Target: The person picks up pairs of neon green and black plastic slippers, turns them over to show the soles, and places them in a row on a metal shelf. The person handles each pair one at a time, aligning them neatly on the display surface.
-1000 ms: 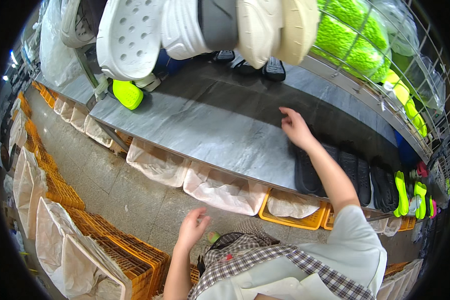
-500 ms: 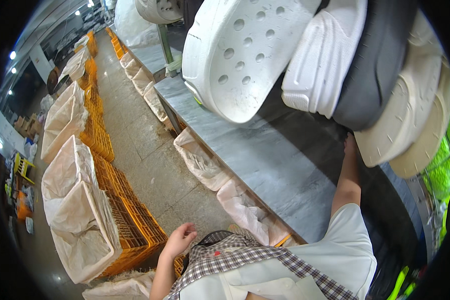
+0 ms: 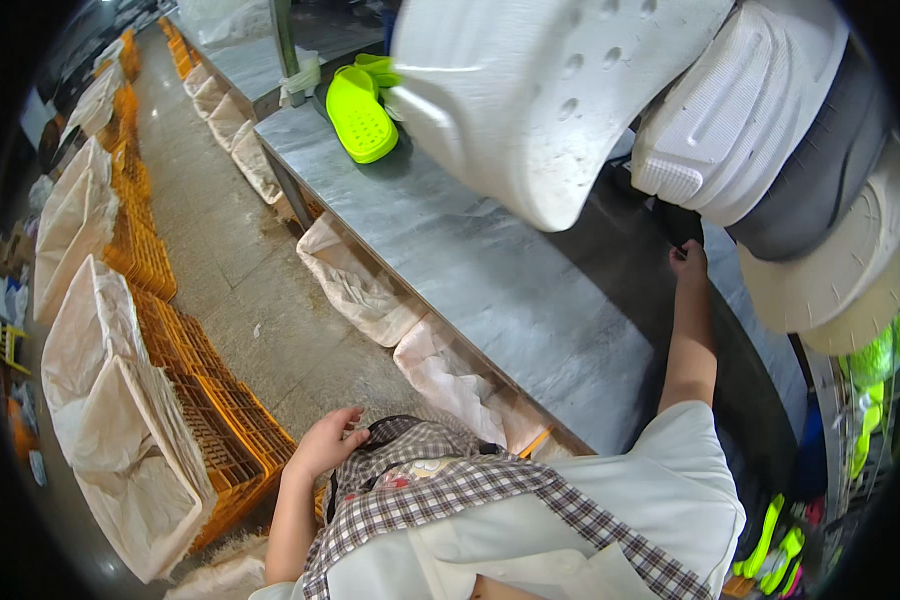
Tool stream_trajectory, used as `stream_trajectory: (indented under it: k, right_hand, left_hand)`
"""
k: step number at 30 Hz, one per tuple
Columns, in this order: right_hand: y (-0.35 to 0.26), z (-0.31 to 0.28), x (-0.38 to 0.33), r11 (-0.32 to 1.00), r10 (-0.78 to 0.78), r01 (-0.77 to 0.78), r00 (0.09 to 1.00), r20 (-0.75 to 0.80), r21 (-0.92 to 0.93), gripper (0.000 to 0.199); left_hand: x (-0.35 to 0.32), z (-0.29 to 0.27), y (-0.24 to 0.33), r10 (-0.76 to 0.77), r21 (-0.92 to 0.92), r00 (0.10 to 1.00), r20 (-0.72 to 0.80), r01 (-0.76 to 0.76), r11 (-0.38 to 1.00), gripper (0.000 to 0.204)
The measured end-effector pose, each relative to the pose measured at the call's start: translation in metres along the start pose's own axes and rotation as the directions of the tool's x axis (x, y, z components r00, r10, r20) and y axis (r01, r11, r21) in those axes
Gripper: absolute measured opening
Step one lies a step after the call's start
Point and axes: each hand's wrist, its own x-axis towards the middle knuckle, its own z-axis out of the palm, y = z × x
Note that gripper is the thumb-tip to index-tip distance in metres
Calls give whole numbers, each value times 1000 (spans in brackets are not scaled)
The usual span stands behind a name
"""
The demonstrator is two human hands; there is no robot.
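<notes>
My right hand (image 3: 688, 262) reaches out over the grey worktop (image 3: 470, 265), its fingers closed on a black thing (image 3: 678, 224) whose kind I cannot make out. Part of that thing is hidden behind the footwear above it. Close to the camera, a big white clog (image 3: 530, 90) with round holes fills the top of the view. Beside it are a white ribbed sole (image 3: 740, 115), a dark grey one (image 3: 830, 165) and beige soles (image 3: 820, 285). My left hand (image 3: 325, 442) hangs near my checked apron, fingers loosely apart, holding nothing.
Neon yellow-green clogs (image 3: 361, 118) lie at the worktop's far end. Pale cloth sacks (image 3: 355, 280) line its left edge. Across the aisle stand orange crates (image 3: 195, 390) with cloth liners (image 3: 135, 440). At right, a rack (image 3: 850, 430) holds neon green footwear.
The whole view has shifted, bringing the neon clogs into sight. More of my right hand shows, now with a black thing at its fingers. My left hand stays by my apron.
</notes>
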Motion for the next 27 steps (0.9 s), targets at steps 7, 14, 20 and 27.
stream_trajectory:
  k: [7, 14, 20, 27]
  right_hand:
    - [10, -74, -241, 956, 292, -293, 956, 31, 17, 7]
    - [87, -95, -474, 872, 489, -437, 805, 337, -220, 43]
    - [195, -61, -583, 811, 493, -67, 611, 619, -581, 89]
    - [272, -53, -613, 389, 269, 860, 236, 934, -329, 84]
  left_hand:
    - [6, -42, -32, 160, 153, 983, 88, -172, 973, 47]
    - [13, -76, -27, 343, -140, 938, 58, -332, 933, 59]
    - [30, -85, 32, 317, -912, 919, -233, -320, 256, 84]
    - [20, -132, 3, 219, -881, 857, -467, -471, -39, 64]
